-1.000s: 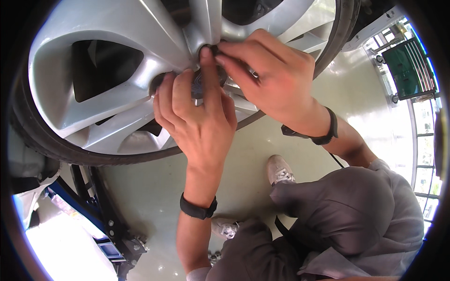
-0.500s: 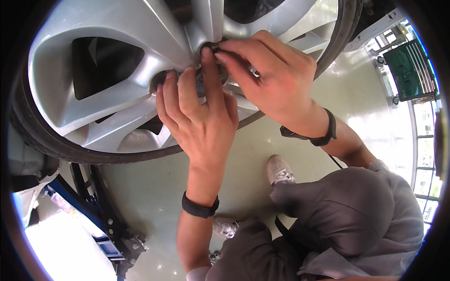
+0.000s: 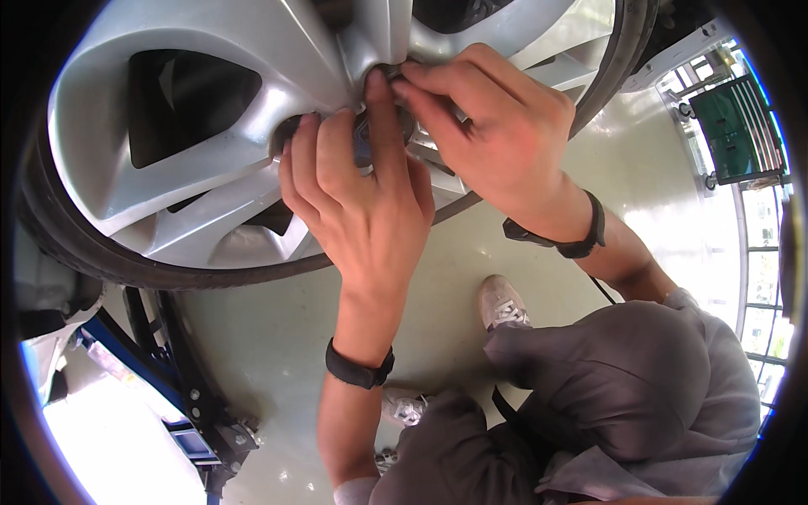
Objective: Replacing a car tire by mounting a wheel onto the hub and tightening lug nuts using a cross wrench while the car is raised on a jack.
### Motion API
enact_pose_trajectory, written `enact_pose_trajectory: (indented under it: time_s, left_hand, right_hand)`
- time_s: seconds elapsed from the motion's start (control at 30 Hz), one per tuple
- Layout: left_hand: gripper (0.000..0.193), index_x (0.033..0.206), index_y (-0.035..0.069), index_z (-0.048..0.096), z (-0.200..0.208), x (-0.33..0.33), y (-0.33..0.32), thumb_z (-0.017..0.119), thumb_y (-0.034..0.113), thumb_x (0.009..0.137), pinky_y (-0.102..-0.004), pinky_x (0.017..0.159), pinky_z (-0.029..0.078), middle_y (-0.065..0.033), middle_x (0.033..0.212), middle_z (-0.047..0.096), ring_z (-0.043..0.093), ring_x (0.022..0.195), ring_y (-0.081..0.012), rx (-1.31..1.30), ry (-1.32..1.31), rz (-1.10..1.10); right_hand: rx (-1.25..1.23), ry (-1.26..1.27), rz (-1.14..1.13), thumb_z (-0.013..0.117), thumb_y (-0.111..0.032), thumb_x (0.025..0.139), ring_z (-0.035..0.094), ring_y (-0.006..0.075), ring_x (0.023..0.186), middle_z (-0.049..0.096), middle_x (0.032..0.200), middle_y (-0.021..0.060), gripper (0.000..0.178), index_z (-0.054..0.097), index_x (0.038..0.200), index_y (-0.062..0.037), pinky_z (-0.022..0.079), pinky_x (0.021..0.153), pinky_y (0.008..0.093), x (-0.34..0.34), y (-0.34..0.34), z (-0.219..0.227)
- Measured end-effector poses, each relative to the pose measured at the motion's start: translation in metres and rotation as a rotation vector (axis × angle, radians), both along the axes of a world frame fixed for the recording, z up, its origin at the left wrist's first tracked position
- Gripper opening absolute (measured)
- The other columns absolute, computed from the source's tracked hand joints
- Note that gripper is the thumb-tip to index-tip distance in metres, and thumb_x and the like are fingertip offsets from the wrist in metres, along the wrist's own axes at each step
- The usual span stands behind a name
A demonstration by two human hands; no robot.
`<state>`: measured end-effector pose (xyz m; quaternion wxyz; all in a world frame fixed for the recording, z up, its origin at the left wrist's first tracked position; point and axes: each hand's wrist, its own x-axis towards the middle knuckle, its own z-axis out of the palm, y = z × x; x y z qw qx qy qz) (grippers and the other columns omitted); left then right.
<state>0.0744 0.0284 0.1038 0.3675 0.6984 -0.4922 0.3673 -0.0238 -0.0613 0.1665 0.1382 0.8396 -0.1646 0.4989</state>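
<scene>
From where I stand, the large silver alloy wheel with broad spokes point(image 3: 273, 59) fills the upper left, wrapped in a black rubber tyre point(image 3: 168, 278), and both of the person's bare hands are at its middle. The left hand point(image 3: 366, 210) lies back-up over the hub, its fingers stretched out and slightly apart rather than closed, the index fingertip reaching the edge of a small, dark, round recess point(image 3: 390, 69) at the foot of a spoke. The other fingertips rest nearer a second dark round recess point(image 3: 288, 128) to the left, and a dark round centre cap point(image 3: 362, 143) shows between the fingers. The right hand point(image 3: 509, 130) comes in from the right with thumb and index finger drawn narrowly together at that first recess — whether they pinch something small, I cannot tell. Each wrist carries a black band, one on the left point(image 3: 359, 364) and one on the right point(image 3: 579, 247). Below are the person's grey trousers point(image 3: 614, 362) and a pale lace-up shoe point(image 3: 497, 299) on the glossy, pale greenish floor point(image 3: 278, 337). A black and blue metal frame with bolts point(image 3: 189, 387) stands at the lower left; over at the far right — well apart from the wheel — is a dark green panel with pale stripes point(image 3: 732, 126).
</scene>
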Motion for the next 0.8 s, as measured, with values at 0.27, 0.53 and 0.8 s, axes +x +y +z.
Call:
enact_pose_trajectory:
  time_s: [0.27,0.53,0.8]
  left_hand:
    - [0.059,0.132,0.015,0.067,-0.001,0.004,0.006,0.066,0.01,0.073,-0.0521,0.108,0.041,-0.0089,0.135,0.041,0.043,0.13,-0.0326,-0.028,0.011,-0.107]
    - [0.054,0.135,0.027,0.066,-0.019,0.004,0.016,0.071,0.024,0.081,-0.0607,0.116,0.03,-0.0116,0.146,0.04,0.037,0.139,-0.0365,-0.044,-0.034,-0.015]
    - [0.096,0.155,0.048,0.035,-0.048,0.027,0.018,0.078,0.062,0.071,-0.0812,0.111,-0.002,-0.0185,0.169,0.008,0.001,0.153,-0.0509,0.146,-0.095,0.07]
  right_hand:
    - [0.037,-0.019,0.034,0.086,-0.007,0.071,0.06,0.0115,0.054,0.066,0.081,-0.0011,0.024,0.077,0.093,-0.0101,0.046,0.046,0.0252,0.002,0.004,0.003]
    - [0.074,0.071,-0.013,0.086,-0.009,0.072,0.061,0.0121,0.056,0.066,0.084,-0.0019,0.022,0.076,0.091,-0.0115,0.046,0.046,0.0254,-0.002,0.008,0.012]
    - [0.052,-0.056,-0.036,0.087,-0.01,0.067,0.058,0.0118,0.055,0.064,0.085,-0.0028,0.023,0.076,0.087,-0.0128,0.046,0.048,0.0268,0.007,0.016,0.006]
